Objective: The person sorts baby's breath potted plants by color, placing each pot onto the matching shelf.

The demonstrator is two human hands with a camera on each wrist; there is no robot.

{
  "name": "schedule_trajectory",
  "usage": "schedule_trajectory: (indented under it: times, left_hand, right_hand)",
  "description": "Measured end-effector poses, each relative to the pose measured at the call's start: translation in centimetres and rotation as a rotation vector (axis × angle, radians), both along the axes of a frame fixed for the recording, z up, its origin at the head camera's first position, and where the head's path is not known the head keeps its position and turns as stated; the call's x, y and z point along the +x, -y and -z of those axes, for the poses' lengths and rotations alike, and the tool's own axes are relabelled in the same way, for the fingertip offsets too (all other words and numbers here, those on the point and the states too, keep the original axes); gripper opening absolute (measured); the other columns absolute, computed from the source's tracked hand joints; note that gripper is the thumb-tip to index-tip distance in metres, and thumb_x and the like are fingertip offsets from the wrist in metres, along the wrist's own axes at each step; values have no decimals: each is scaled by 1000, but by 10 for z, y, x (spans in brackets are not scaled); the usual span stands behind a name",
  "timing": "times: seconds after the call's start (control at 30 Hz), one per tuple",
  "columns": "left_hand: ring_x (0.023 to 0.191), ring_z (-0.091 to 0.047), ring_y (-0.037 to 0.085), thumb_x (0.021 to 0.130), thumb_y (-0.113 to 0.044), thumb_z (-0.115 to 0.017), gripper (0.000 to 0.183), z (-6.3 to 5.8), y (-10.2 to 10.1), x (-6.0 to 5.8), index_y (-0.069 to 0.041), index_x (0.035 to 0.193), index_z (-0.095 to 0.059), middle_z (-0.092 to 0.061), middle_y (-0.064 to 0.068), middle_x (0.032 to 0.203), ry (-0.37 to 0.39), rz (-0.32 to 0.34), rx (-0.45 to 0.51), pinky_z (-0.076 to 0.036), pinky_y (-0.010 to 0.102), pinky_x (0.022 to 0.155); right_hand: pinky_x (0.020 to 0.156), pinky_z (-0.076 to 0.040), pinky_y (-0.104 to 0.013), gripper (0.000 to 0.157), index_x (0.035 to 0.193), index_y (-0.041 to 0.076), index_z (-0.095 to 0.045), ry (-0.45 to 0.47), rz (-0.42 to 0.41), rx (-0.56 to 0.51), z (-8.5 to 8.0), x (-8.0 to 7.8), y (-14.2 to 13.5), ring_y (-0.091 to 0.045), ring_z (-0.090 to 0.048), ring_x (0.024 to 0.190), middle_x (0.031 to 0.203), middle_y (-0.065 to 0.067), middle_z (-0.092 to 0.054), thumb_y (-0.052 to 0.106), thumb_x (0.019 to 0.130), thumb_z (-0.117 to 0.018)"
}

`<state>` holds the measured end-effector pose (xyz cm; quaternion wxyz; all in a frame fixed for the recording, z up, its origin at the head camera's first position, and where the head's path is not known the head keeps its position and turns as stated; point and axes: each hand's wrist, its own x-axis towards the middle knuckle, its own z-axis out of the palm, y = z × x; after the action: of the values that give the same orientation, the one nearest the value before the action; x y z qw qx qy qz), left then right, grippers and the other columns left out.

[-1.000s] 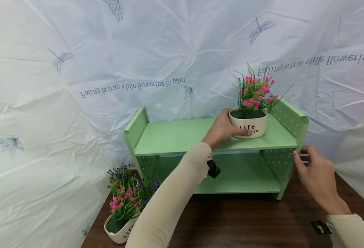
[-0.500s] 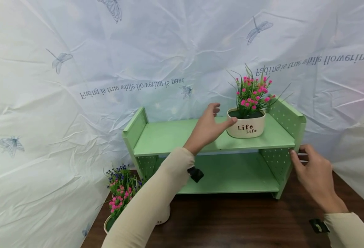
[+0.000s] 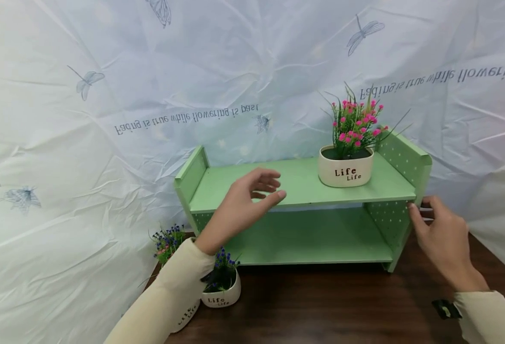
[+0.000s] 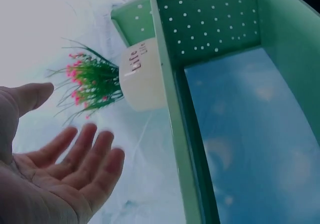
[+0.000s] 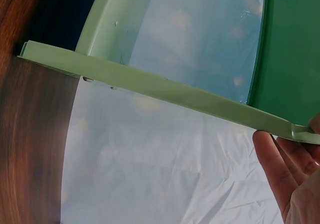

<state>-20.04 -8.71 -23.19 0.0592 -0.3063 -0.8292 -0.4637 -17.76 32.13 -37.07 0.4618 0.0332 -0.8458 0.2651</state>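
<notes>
A two-tier green shelf [image 3: 308, 236] stands on the table. On the right of its top board sits a cream oval flowerpot [image 3: 345, 173] marked "Life", with pink artificial flowers [image 3: 357, 125] and grass. My left hand [image 3: 242, 204] is raised before the top board, left of the pot, its fingers relaxed and apart. In the left wrist view its palm shows bare, with a gap to the pot [image 4: 142, 79]. My right hand [image 3: 445, 241] pinches the front edge of the shelf's right side panel, thumb inside and fingers [image 5: 272, 161] outside.
Below my left forearm, two more cream pots stand at the table's left: one with blue flowers [image 3: 220, 299] and one partly covered by the sleeve [image 3: 188, 317]. The dark wooden table [image 3: 321, 310] runs in front of the shelf. A printed cloth [image 3: 192, 57] hangs behind.
My left hand has let go of the pink-flowered pot and drawn back to the left and down. The pot stays on the top board, and my right hand keeps its place on the side panel.
</notes>
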Motion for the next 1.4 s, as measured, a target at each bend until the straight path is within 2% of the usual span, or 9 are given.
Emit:
schedule_trajectory:
  times: [0.3, 0.6, 0.73, 0.83, 1.03, 1.13, 1.2, 1.33, 1.4]
  left_hand:
    - [102, -73, 13, 103, -34, -72, 24, 18, 69, 35, -25, 125, -72, -75, -7, 112, 104, -82, -47, -60, 40, 89]
    - [97, -75, 15, 101, -34, -74, 24, 58, 116, 78, -20, 120, -75, -77, -3, 109, 167, -223, -19, -61, 28, 81]
    - [100, -75, 14, 101, -31, -75, 26, 76, 132, 94, -14, 122, -75, -78, 2, 112, 258, -268, -16, -60, 26, 84]
    - [103, -74, 12, 102, -30, -73, 29, 92, 143, 99, -9, 122, -75, -77, 5, 115, 333, -249, -50, -59, 24, 87]
    - [101, -72, 7, 106, -30, -67, 34, 127, 156, 100, -3, 126, -74, -77, 3, 115, 481, -60, -170, -58, 24, 83]
    - [108, -73, 17, 108, -27, -64, 43, 159, 165, 95, 6, 136, -66, -74, 15, 124, 611, 8, -176, -61, 35, 87]
    - [116, -71, 25, 107, -32, -64, 53, 192, 175, 86, 8, 143, -59, -69, 20, 133, 669, -12, -206, -61, 41, 91]
    - [129, -62, 39, 101, -54, -68, 81, 273, 195, 67, 4, 154, -48, -56, 25, 150, 643, -170, -256, -58, 52, 94]
    - [132, -58, 43, 95, -64, -70, 96, 300, 196, 64, 2, 160, -40, -46, 27, 156, 634, -281, -251, -57, 54, 94]
  right_hand:
    - [60, -33, -9, 17, 107, -8, -66, 62, 7, -30, 1, -2, 2, 40, -30, 86, 92, -35, -72, 5, 98, -70]
    - [62, -33, -11, 17, 105, -10, -65, 24, 10, -44, -1, -1, 4, 41, -31, 87, 92, -35, -72, 3, 96, -70]
    - [63, -33, -12, 18, 105, -10, -65, 20, 15, -46, -1, -1, 5, 41, -31, 87, 92, -35, -72, 4, 96, -70]
    - [62, -33, -11, 18, 106, -10, -65, 22, 15, -44, -1, -2, 5, 41, -31, 86, 91, -35, -72, 4, 96, -70]
    - [61, -33, -6, 17, 107, -10, -66, 43, 22, -61, 0, 0, 2, 39, -32, 84, 92, -36, -71, 4, 97, -69]
    - [61, -33, -8, 18, 107, -11, -66, 37, 25, -58, 1, 1, 2, 39, -32, 84, 91, -37, -71, 4, 96, -69]
    - [62, -33, -11, 19, 107, -11, -66, 26, 27, -54, 0, 0, 2, 39, -32, 85, 90, -37, -71, 4, 96, -69]
    - [61, -33, -14, 20, 108, -11, -66, 9, 24, -47, -1, -2, 3, 40, -31, 85, 89, -37, -71, 4, 96, -70]
    - [61, -33, -13, 20, 108, -11, -66, 2, 18, -41, -1, -3, 3, 40, -31, 86, 89, -36, -71, 3, 95, -70]
